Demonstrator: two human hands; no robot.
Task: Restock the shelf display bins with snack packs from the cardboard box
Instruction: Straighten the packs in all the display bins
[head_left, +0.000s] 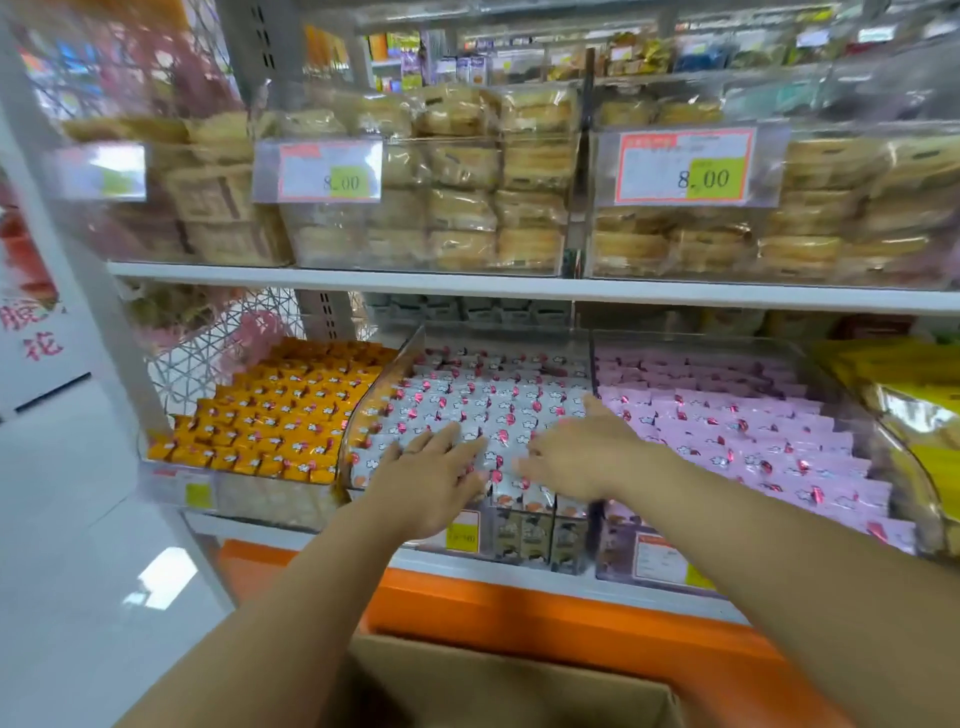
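Both my hands reach into the middle clear display bin (410, 353) on the lower shelf, which is full of white snack packs (498, 400) with red marks. My left hand (431, 478) lies flat, fingers straight, on the packs near the bin's front. My right hand (582, 452) is spread over the packs just to the right, thumb up, fingers straight and slightly blurred. Neither hand holds a pack. The cardboard box (498, 680) sits open below my arms at the bottom of the view.
An orange-pack bin (280, 410) stands to the left and a pink-pack bin (743, 426) to the right. Yellow packs (914, 395) fill the far right. The upper shelf (467, 283) holds bins of wrapped pastries with price tags. An orange base panel (545, 618) runs below.
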